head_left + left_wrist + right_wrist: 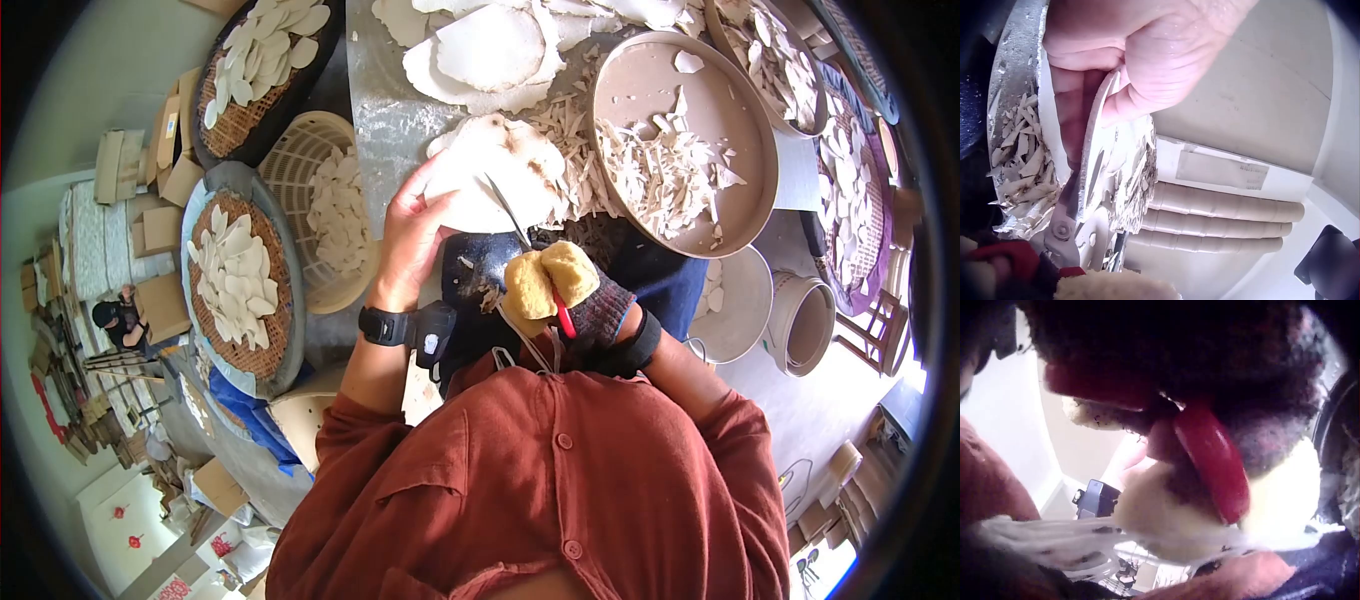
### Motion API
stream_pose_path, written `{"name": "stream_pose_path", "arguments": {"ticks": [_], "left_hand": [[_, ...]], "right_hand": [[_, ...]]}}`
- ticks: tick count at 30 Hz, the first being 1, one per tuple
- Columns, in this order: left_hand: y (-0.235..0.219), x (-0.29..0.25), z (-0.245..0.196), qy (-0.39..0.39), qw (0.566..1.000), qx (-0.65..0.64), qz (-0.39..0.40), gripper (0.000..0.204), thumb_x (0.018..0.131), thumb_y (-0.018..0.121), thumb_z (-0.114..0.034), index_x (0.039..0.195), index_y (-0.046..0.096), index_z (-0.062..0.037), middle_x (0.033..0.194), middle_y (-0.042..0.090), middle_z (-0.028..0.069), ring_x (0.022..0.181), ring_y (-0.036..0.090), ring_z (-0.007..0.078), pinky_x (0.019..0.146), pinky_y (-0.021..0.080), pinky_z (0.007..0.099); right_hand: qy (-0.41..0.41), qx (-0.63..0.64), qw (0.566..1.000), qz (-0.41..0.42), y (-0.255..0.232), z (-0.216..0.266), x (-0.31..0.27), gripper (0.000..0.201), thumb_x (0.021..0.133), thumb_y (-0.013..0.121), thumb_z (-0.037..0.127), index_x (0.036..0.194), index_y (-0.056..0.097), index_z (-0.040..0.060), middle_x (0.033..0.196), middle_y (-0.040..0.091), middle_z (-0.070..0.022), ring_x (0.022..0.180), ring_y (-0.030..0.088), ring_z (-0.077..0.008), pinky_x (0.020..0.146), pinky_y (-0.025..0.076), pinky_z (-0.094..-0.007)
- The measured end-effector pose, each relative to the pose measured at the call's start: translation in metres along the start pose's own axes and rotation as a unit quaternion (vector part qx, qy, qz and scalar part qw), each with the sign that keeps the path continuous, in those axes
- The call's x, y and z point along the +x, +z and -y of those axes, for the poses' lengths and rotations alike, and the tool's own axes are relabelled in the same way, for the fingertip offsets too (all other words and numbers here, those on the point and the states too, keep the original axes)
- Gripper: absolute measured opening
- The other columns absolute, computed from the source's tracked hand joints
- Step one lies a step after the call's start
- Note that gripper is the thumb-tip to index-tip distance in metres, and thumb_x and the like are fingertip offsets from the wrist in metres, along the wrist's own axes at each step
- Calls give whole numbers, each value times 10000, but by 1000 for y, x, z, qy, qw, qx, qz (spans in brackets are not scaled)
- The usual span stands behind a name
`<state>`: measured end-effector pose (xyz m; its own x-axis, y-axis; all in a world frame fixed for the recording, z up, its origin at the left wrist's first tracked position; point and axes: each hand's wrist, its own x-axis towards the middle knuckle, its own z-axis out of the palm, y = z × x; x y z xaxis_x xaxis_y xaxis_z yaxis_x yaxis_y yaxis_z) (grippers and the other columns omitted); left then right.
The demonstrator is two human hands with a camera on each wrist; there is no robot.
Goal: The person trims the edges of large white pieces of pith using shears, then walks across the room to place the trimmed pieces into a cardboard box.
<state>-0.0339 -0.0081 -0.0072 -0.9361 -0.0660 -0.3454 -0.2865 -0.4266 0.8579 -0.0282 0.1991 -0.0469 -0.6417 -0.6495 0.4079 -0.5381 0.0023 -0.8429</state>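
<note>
In the head view my left hand (410, 240) holds a thin whitish slab (470, 190) by its left edge; in the left wrist view the thumb of that hand (1147, 56) pinches the slab (1092, 150). My right hand (603, 308), in a dark knitted glove, grips scissors (510, 210) with red handles (565, 318). Yellow spongy pads (570, 272) wrap around the handles. The blades meet the slab near the scissors' pivot (1061, 231). Up close in the right wrist view, the glove (1179, 356) surrounds a red handle (1216, 465), and part of the grip is dark.
Whitish scraps lie on the metal surface (385, 130) and in a round tray (765, 190) at the right. Larger slabs (490, 50) are at the far side. Leaf-shaped pieces fill a woven tray (215, 350) and a plastic basket (290, 150) at the left. White buckets (805, 325) stand at the right.
</note>
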Motion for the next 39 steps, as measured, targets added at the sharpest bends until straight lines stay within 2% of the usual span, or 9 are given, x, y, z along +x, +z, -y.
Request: {"name": "stream_pose_path", "arguments": {"ticks": [2, 11, 16, 22, 26, 30, 35, 38, 39], "left_hand": [[5, -1, 6, -2, 1000, 10, -3, 477, 832, 551, 24, 1292, 432, -17, 1106, 591, 96, 943, 613, 159, 770, 544, 276], [11, -2, 18, -26, 999, 5, -18, 494, 829, 552, 30, 1304, 429, -23, 1131, 580, 85, 933, 606, 135, 758, 528, 255], [12, 3, 14, -8, 1000, 19, 9, 484, 847, 541, -9, 1309, 398, -30, 1172, 552, 102, 1029, 574, 173, 847, 508, 312], [23, 8, 8, 63, 997, 48, -20, 411, 840, 543, 18, 1231, 416, -4, 1064, 589, 81, 929, 583, 125, 795, 494, 248], [30, 6, -1, 105, 990, 92, -21, 372, 827, 559, 20, 1186, 461, 17, 1060, 595, 82, 933, 579, 129, 826, 481, 264], [29, 3, -11, 118, 993, 28, -4, 282, 818, 572, 32, 1098, 545, 22, 1040, 614, 91, 948, 589, 152, 862, 475, 286], [17, 1, -15, 148, 988, -23, 27, 166, 816, 576, 39, 976, 601, 7, 1105, 603, 145, 1019, 573, 196, 908, 460, 318], [0, 7, -25, 172, 980, -98, 34, 131, 823, 549, 45, 866, 632, -47, 1119, 594, 158, 1106, 527, 230, 999, 391, 383], [2, 3, -33, 190, 976, -100, -43, 129, 820, 555, 41, 793, 624, -64, 1218, 542, 162, 1142, 507, 242, 1016, 373, 385]], "right_hand": [[79, 132, 988, -15, -5, 7, 9, 129, 632, 679, 101, 692, 596, 23, 656, 604, -140, 638, 599, -304, 551, 461, -373], [-1, -65, 996, -60, -7, 10, 1, 89, 684, 635, 98, 718, 591, 28, 691, 608, -129, 651, 593, -301, 562, 463, -357], [59, 36, 996, -52, -7, -9, -11, 116, 708, 624, 106, 787, 610, 22, 731, 619, -131, 705, 591, -312, 625, 465, -373], [160, 138, 973, 91, -27, -15, -18, 370, 736, 713, 176, 1071, 585, 85, 1045, 599, -68, 997, 565, -190, 891, 435, -297], [9, 64, 993, 102, -43, 5, -3, 386, 723, 736, 155, 1067, 582, 70, 1036, 605, -74, 949, 586, -180, 863, 453, -292], [199, 342, 916, 63, -48, 7, -7, 265, 738, 694, 87, 979, 597, 36, 931, 630, -115, 867, 613, -248, 771, 487, -325], [139, -9, 988, 62, -65, 33, -2, 221, 739, 686, 114, 923, 600, 26, 860, 632, -133, 789, 618, -293, 698, 492, -339], [192, 18, 978, 76, -67, 38, -10, 271, 742, 706, 158, 957, 599, 32, 885, 635, -120, 799, 625, -256, 734, 501, -319], [204, 46, 975, 81, -67, 38, -14, 277, 747, 706, 163, 964, 598, 30, 892, 636, -117, 802, 626, -246, 741, 502, -316]]}}
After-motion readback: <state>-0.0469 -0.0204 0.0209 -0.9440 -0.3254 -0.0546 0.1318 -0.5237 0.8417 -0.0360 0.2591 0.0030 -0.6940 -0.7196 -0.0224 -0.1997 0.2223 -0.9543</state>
